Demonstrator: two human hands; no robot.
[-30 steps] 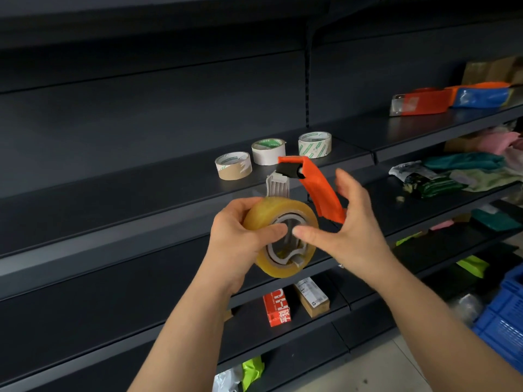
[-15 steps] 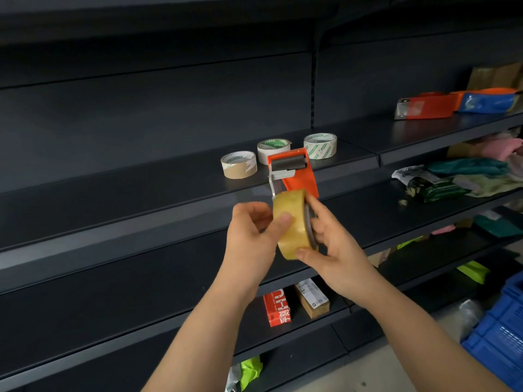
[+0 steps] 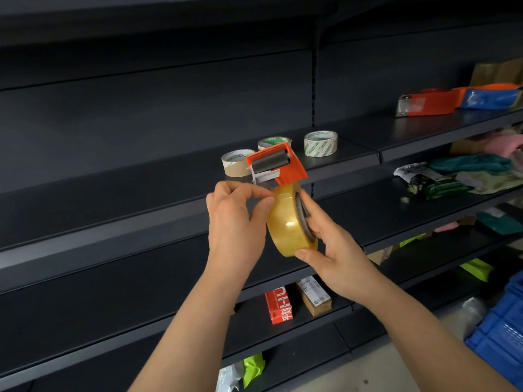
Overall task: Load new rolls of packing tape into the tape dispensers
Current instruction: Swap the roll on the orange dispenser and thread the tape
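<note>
An orange tape dispenser (image 3: 284, 165) with a black roller carries a yellowish clear tape roll (image 3: 285, 222), held edge-on in front of the shelves. My right hand (image 3: 329, 241) grips the roll, thumb under it and fingers on its hub side. My left hand (image 3: 236, 222) pinches at the roll's upper left edge, below the dispenser's metal blade. Three spare tape rolls (image 3: 320, 142) lie on the dark shelf (image 3: 169, 176) behind. Two more dispensers, orange (image 3: 424, 104) and blue (image 3: 489, 97), lie on the upper right shelf.
Dark metal shelving fills the view. Folded cloths and packets (image 3: 458, 176) sit on the right shelves. A red box (image 3: 278, 306) and a brown box (image 3: 314, 295) lie on a lower shelf. A blue crate (image 3: 501, 329) stands on the floor at right.
The roll and dispenser turned from face-on to edge-on. My right hand closed onto the roll's hub side; my left hand shifted from gripping the roll to pinching at its top edge.
</note>
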